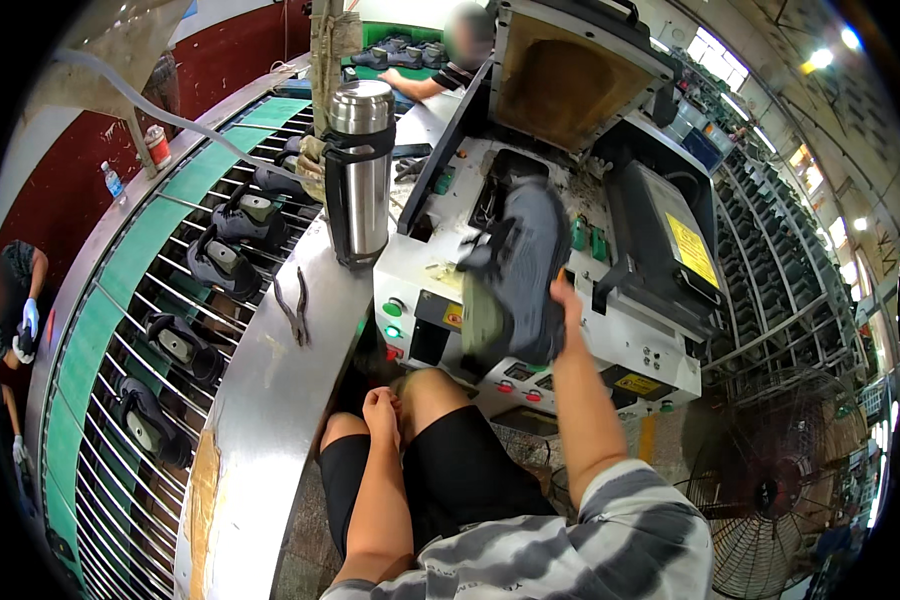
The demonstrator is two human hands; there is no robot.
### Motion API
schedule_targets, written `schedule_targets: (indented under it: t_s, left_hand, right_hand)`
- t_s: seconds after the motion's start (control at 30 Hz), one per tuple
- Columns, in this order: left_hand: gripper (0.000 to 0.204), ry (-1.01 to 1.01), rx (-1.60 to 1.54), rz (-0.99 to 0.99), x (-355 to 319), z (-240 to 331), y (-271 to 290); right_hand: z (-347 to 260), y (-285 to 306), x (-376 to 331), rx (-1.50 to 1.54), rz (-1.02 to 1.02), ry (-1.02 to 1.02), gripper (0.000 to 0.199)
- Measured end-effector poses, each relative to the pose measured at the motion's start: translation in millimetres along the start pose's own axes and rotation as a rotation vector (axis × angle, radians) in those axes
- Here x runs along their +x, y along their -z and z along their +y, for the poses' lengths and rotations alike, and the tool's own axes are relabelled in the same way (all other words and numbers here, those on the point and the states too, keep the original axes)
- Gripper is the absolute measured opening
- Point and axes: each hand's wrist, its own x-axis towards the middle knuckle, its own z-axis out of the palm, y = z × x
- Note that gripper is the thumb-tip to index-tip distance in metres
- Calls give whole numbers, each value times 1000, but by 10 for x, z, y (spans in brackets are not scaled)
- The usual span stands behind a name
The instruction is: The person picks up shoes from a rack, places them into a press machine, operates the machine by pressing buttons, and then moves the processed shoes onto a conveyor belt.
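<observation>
A dark grey shoe (532, 265) is in my right hand (567, 305), held at its right side above the white machine (610, 335). The shoe is blurred, and a paler green-grey part shows at its near left end. Some of my fingers are hidden behind it. My left hand (382, 410) rests by my knee, its fingers curled in, with no object showing in it. Behind the shoe, the machine's left lid (575, 75) stands raised with a brown pad inside. A second black lid (665, 235) on the right is down.
On the left, several shoes (175, 345) lie on a roller conveyor (130, 450). A steel flask (360, 185) and dark tweezers (292, 305) are on the metal ledge (255, 430). A fan (765, 495) stands at lower right, before shoe racks (770, 250). Other people work beyond the conveyor.
</observation>
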Motion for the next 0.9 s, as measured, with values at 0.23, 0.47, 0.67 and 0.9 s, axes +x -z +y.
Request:
schedule_targets:
  t_s: [0.23,0.47,0.67,0.9]
  left_hand:
    - [8,35,141,-84,-117,135,-271]
    - [6,1,48,-69,-81,209,-421]
    - [7,53,38,-46,-50,309,-388]
    - [7,27,96,-34,-37,247,-279]
  right_hand:
    - [-1121,-344,2106,-1147,380,397,100]
    - [-982,-384,3073,-1701,555,138,98]
    - [-489,-359,3107,-1840,611,60,96]
    - [-472,-397,2917,-1876,611,-67,92]
